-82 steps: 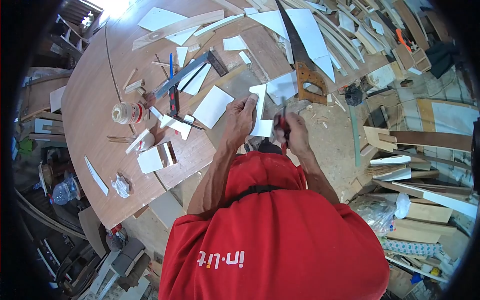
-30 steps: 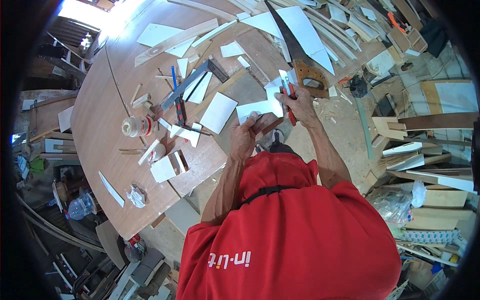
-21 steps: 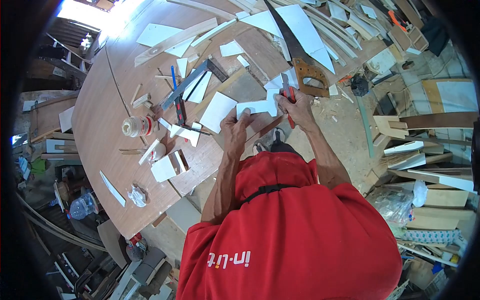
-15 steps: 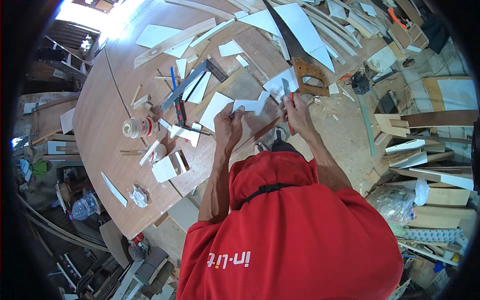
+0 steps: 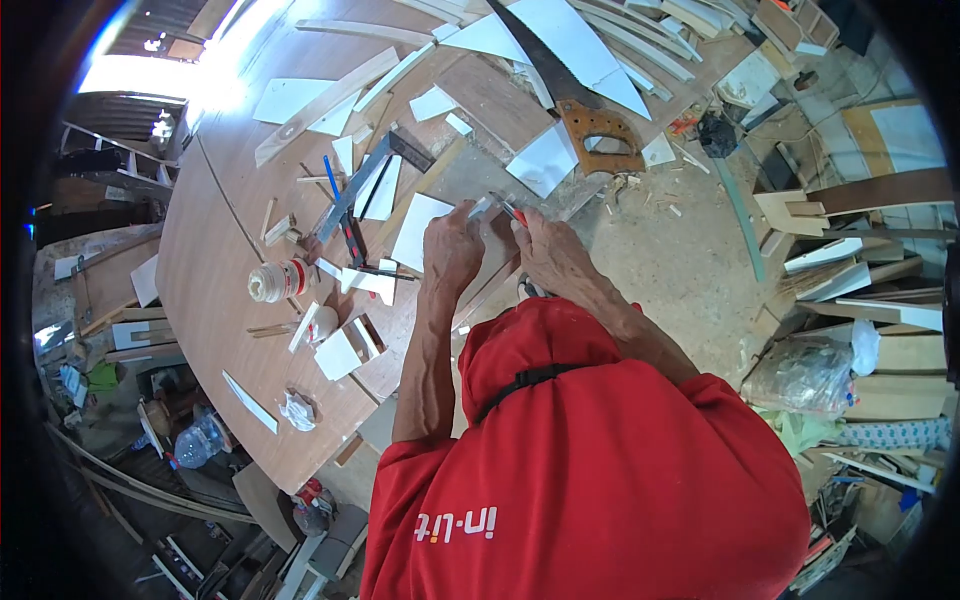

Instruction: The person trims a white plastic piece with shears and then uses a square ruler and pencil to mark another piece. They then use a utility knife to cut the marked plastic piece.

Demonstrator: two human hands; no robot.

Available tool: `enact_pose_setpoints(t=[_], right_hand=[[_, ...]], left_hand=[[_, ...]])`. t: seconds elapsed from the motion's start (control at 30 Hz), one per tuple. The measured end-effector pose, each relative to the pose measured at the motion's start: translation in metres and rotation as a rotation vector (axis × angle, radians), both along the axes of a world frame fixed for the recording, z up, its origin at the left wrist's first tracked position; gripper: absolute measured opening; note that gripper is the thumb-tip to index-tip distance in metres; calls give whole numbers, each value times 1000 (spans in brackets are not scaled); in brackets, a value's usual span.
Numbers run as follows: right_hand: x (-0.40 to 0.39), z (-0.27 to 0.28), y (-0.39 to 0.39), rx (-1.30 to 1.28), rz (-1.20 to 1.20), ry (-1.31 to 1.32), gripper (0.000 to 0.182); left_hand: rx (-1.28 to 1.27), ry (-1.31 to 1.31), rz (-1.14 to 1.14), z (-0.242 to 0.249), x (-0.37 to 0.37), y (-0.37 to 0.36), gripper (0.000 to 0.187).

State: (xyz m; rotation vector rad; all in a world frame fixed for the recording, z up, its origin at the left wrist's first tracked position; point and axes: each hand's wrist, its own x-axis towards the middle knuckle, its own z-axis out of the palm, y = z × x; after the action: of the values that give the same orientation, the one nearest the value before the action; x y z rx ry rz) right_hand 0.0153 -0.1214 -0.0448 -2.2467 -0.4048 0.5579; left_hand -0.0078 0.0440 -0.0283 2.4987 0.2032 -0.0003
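Observation:
My left hand point(image 5: 452, 245) is closed on a small white piece of board point(image 5: 481, 207), which mostly hides behind the fingers at the table's near edge. Close beside it, my right hand point(image 5: 556, 255) grips a red-handled tool with a flat grey blade point(image 5: 519, 216), its blade end at the white piece. Just left of my left hand lies a white board offcut point(image 5: 415, 232). A handsaw point(image 5: 588, 150) with a wooden handle rests on the table beyond my right hand, across a white offcut point(image 5: 543, 163).
On the wooden table point(image 5: 215, 330) are a metal square point(image 5: 365, 180), a bar clamp point(image 5: 352, 240), a jar point(image 5: 277, 281), a small box-like piece point(image 5: 340, 354) and crumpled paper point(image 5: 297, 410). Wood strips point(image 5: 635, 45) cover the far side. Timber point(image 5: 870, 300) is stacked at the right.
My right hand has moved left with the red-handled tool, bringing its blade to the white piece. The notched white piece is now mostly hidden at my left hand. The view has shifted slightly.

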Motion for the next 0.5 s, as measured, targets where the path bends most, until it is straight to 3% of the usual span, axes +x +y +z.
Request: enact_pose_setpoints(t=[0.17,0.3,0.37,0.5], right_hand=[[-7,-16,-1,57,-1,-174,25],[-12,-3,-5,12,-1,-106,24],[-19,-14,-6,-8,99,-339,21],[-28,-22,-5,47,23,-270,20]], left_hand=[[-12,-21,-60,-4,-5,1,19],[11,-24,-82,-3,-8,-1,18],[20,-12,-88,-4,-8,-3,17],[40,-42,-98,-8,-9,-4,15]])
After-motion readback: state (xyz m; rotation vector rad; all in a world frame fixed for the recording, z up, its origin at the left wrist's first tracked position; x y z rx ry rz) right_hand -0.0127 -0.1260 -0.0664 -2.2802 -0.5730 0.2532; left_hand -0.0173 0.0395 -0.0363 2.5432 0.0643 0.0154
